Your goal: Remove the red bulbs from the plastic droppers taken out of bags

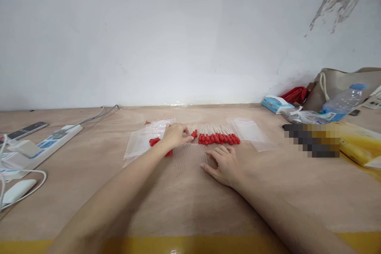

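My left hand (175, 135) reaches to the left end of a row of glass droppers, its thumb and index finger closing at a dropper's red rubber bulb (194, 134). Rightward from there runs the row of red bulbs (218, 139), their clear tubes (217, 128) pointing toward the wall. Nearer to me lies a bunch of thin clear tubes (189, 158) side by side. My right hand (223, 162) rests at their right edge, thumb and fingers apart, holding nothing. Loose red bulbs (154, 141) lie partly hidden under my left forearm and wrist.
Clear plastic bags (139, 143) lie left of the bulbs, and another bag (247, 131) lies right of the row. A power strip (56, 147) with cables stands at left. At right are a tissue pack (276, 104), a water bottle (345, 101) and a yellow package (360, 143).
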Available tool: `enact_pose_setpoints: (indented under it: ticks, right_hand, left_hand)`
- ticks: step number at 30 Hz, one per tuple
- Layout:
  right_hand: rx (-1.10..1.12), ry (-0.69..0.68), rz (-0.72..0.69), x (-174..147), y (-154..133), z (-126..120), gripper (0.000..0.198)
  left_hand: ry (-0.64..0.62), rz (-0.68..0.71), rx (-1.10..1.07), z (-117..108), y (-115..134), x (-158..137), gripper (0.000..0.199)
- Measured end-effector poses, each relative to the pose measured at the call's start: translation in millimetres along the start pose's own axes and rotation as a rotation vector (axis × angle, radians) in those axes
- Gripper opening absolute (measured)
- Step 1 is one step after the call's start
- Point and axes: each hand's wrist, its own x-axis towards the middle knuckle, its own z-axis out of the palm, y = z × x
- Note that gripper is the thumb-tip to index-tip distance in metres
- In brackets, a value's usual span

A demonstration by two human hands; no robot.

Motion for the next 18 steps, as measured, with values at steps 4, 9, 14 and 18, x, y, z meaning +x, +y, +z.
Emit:
enact_pose_setpoints:
  ticks: [4,9,14,18]
  right_hand:
    - [-0.008,-0.012,0.011,-0.5,1.8,-1.5,0.035]
    - [0.03,-0.01,0.014,0.0,1.1,-1.5,0.035]
    - [0.074,-0.01,0.026,-0.6,1.4,-1.7,0.033]
    - [0.084,0.002,0.04,-1.2,2.9,-2.4,0.033]
  left_hand:
    - [-0.019,-0.037,-0.017,16.6,10.9,13.9,0.034]
    - [-0.051,-0.079,-0.059,24.3,8.5,17.3,0.025]
    - [-0.033,-0.161,-0.137,24.8,2.8,16.6,0.025]
    - [0.032,-0.207,-0.204,21.8,-4.6,5.5,0.023]
